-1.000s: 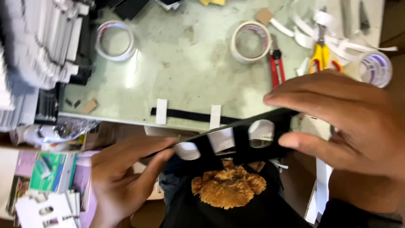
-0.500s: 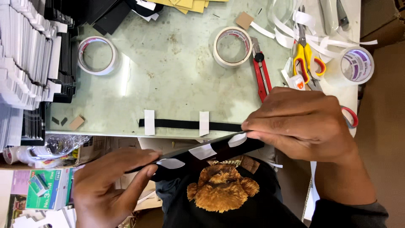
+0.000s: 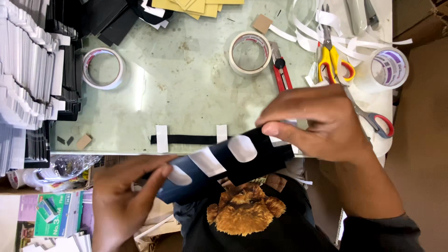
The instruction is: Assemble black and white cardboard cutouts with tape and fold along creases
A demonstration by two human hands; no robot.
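I hold a dark card piece (image 3: 242, 163) with white tape patches on it, tilted, just in front of the glass table's near edge. My right hand (image 3: 317, 123) pinches its upper right end between thumb and fingers. My left hand (image 3: 123, 196) grips its lower left end. On the table right behind it lies a black strip (image 3: 189, 139), fixed with two white tape pieces.
On the glass table (image 3: 186, 98) lie two tape rolls (image 3: 102, 68) (image 3: 250, 53), a red utility knife (image 3: 281, 72), yellow scissors (image 3: 332, 60), red-handled scissors (image 3: 375, 121), a third roll (image 3: 388, 69) and white strips. Stacks of black and white card (image 3: 32, 79) fill the left side.
The dark piece has turned flatter toward the camera and shows its broad face. My right hand moved up and right over the table edge; the view shifted slightly.
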